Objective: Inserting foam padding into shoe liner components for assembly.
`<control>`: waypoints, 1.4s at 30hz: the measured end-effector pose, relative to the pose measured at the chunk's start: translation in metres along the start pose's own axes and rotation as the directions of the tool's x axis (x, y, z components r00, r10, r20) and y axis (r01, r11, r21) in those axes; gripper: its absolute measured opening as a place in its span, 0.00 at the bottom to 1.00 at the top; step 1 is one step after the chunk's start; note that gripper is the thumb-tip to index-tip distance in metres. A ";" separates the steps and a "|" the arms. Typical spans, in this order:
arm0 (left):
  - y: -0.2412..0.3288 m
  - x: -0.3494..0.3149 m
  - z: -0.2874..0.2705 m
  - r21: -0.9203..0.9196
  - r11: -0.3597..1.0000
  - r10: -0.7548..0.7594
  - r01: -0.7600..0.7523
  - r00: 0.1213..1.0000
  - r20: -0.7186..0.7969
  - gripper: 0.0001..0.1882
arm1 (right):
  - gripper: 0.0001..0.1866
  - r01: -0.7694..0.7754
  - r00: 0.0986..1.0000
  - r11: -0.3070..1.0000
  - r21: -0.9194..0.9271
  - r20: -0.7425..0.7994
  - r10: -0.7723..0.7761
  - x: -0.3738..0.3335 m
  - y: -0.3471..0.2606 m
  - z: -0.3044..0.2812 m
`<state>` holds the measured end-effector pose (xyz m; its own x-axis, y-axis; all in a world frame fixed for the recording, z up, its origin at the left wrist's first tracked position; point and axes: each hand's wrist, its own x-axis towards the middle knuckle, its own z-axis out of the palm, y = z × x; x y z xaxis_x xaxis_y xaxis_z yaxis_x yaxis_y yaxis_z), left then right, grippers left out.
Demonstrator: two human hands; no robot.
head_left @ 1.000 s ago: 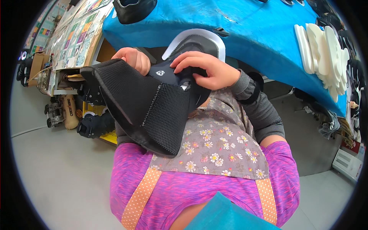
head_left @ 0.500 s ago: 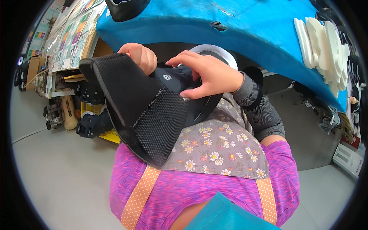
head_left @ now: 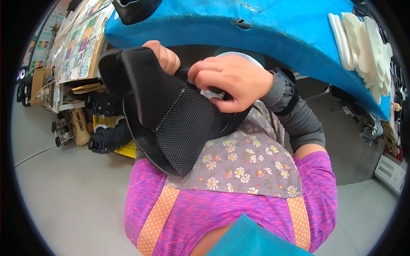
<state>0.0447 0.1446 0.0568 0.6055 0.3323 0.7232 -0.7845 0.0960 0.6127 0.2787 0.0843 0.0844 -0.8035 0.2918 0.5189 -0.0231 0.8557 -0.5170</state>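
Note:
A black high-top shoe (head_left: 188, 123) with a ribbed collar, mesh side and zigzag stitching lies tilted across my lap. Its collar points to the upper left, and a pale rim (head_left: 245, 56) shows behind my right wrist. My left hand (head_left: 164, 57) is closed on the far edge of the collar; its fingertips are partly hidden behind the shoe. Over the front opening, my right hand (head_left: 232, 83) has its fingers curled and its thumb bent in. A small whitish patch (head_left: 209, 93) shows beneath those fingers. What they pinch is hidden.
A blue-covered table (head_left: 205, 30) curves ahead, with a black piece (head_left: 136, 10) on it at left. White foot-shaped pieces (head_left: 363, 47) are stacked at its right end. Lower left stand more black shoes (head_left: 111, 138) by a yellow crate (head_left: 128, 149). A white box-shaped unit (head_left: 388, 174) sits far right.
My right hand has turned and its spread fingers have curled in over the shoe's opening. The shoe's collar and my left hand have shifted slightly right.

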 end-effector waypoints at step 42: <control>-0.099 0.026 0.096 0.977 -0.186 -0.428 -0.101 0.904 0.012 0.12 | 0.12 -0.705 0.388 0.700 -0.112 -0.887 0.249 -0.190 -0.031 0.052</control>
<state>0.1509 0.0537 0.0460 0.8847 0.2476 0.3949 0.2157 -0.9685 0.1242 0.4010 -0.0197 -0.0342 0.2099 0.7057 0.6767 0.6169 0.4414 -0.6516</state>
